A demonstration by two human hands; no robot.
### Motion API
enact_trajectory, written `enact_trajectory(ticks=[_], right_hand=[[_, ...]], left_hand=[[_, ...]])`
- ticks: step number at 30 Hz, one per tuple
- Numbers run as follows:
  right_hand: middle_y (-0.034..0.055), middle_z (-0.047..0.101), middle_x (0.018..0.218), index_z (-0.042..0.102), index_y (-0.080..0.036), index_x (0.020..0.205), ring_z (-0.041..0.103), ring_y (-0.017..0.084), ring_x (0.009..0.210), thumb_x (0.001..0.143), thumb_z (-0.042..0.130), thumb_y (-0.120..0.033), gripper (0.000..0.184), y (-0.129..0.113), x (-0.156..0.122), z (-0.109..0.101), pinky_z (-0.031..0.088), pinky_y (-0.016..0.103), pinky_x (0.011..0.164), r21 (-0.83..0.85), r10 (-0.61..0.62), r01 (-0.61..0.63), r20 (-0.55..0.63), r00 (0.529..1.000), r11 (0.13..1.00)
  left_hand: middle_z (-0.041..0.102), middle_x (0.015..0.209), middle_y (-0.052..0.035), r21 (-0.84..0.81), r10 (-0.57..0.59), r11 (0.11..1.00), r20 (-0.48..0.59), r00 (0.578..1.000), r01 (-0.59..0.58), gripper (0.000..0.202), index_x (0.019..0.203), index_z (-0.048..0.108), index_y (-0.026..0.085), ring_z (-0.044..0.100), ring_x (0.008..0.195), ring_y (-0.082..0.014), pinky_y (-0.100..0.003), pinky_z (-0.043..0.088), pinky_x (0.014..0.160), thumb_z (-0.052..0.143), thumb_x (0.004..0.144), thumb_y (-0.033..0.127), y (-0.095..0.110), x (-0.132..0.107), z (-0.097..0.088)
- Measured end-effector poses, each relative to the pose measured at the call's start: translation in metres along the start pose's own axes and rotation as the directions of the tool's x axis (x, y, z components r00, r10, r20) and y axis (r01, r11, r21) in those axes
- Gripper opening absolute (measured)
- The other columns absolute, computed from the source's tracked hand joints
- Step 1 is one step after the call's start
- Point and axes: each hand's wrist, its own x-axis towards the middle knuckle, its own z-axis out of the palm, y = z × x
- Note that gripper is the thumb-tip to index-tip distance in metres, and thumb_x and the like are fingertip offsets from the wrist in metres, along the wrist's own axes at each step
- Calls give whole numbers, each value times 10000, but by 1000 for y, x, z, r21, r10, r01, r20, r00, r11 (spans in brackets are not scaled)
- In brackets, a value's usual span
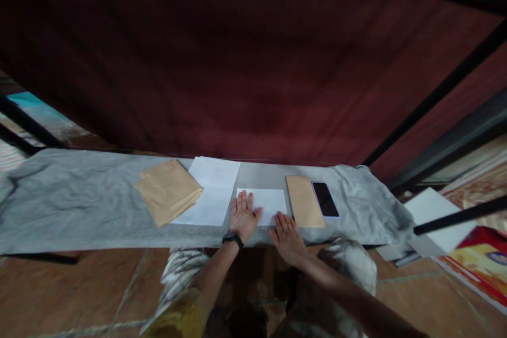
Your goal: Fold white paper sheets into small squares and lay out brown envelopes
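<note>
A small white sheet of paper [271,200], perhaps folded, lies on the grey cloth in front of me. My left hand [244,217], with a dark band at the wrist, rests flat on its left part, fingers stretched out. At the sheet's lower right corner my right hand [288,236] is laid flat, fingers extended. Left of these are larger white sheets [214,190], partly covered by a pile of brown envelopes [170,190]. One more brown envelope [304,202] lies just right of the small sheet.
A phone [325,199] with a dark screen lies right of the single envelope. The grey cloth [87,200] covers a long narrow bench, wrinkled at both ends. Dark red fabric [237,63] hangs behind it. Black bars [439,90] stand at both sides. A white box [439,216] is at right.
</note>
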Motion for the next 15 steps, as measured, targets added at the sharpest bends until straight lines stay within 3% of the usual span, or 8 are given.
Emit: enact_trajectory(ticks=[6,10,15], right_hand=[[180,460,1516,429,-40,1479,407,248,1432,1039,318,-288,517,0,59,5,380,438,1155,135,-99,92,45,994,987],[135,390,1568,432,-106,1490,359,242,1460,1051,332,-323,500,-5,66,17,315,455,1194,136,-131,130,2,991,982],[116,376,1579,427,-120,1498,345,233,1467,1062,302,-335,501,1,68,24,297,433,1196,134,-77,80,-21,997,988]], left_hand=[[286,1611,-202,7,0,1000,4,1000,0,715,1534,338,90,227,1512,-315,-494,198,1219,356,981,544,0,0,0],[295,1608,-195,24,18,1000,-2,1000,-18,690,1538,334,108,263,1500,-314,-498,228,1211,377,982,515,-1,0,0],[328,1593,-197,26,41,999,-28,999,-41,624,1521,369,113,286,1491,-317,-507,254,1205,394,996,449,-3,-1,-1]])
